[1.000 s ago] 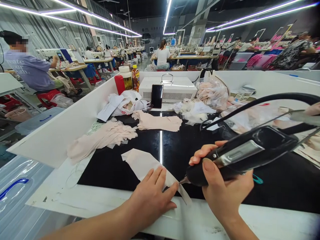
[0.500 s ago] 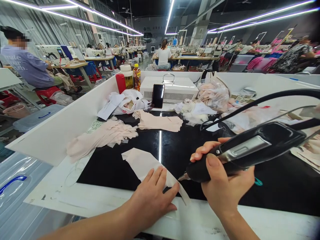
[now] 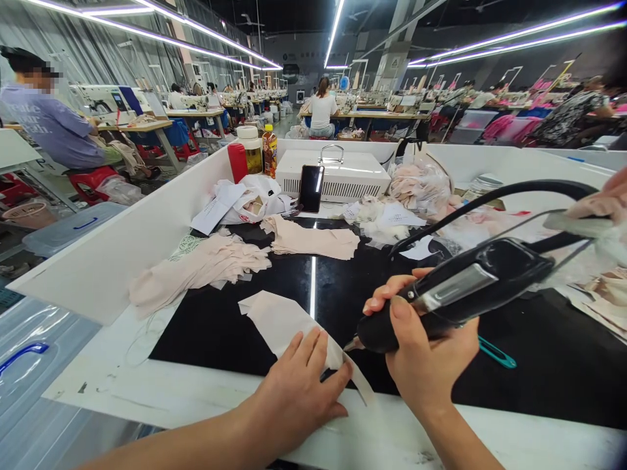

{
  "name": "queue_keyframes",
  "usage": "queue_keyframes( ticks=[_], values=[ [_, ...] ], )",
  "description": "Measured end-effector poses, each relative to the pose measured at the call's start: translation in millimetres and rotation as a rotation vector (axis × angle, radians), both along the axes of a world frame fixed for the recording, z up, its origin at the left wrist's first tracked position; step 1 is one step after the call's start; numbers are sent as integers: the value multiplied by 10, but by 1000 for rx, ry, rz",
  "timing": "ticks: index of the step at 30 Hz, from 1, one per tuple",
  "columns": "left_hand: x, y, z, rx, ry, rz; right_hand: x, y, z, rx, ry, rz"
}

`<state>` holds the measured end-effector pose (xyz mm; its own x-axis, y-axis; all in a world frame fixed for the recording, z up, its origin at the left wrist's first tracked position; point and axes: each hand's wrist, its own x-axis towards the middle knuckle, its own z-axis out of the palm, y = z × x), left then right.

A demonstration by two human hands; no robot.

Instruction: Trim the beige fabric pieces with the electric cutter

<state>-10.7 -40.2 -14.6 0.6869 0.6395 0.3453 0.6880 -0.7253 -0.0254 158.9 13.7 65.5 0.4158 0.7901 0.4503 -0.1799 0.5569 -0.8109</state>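
pressing the cloth onto the mat with the left hand, palm down, fingers laid across its near half and not clamped round anything; gripping the tool in the right hand, thumb and fingers wrapped about its black body, just to the right of the cloth. hands apart from each other, near, with only the tool's tip between. set at the right edge of the cloth, just beside the left fingertips; too fine at that point to tell touching from barely apart. slanting lengthwise from far left to near right, directly under the left hand and so nearer to it; meeting the right hand only by way of the tool, angled in across the cloth's long axis from the far right. narrowing at the near end of the cloth to a strip, running past the left hand onto the white border. showing black mat beyond the cloth up to a flat stack, and rightward beneath the raised tool toward a teal item; more crowded to the far left of the cloth, by a loose pile.
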Motion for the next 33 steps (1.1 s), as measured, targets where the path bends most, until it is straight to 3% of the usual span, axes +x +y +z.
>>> queue_keyframes(
  ticks=[25, 33],
  values=[
    [27, -3, -18, 38, -56, -7, -78, 85, -8, -4, 34, 34],
    [8, -24, -29, -23, -123, 25, -83, 161, -10, 25, 27, 44]
  ],
)
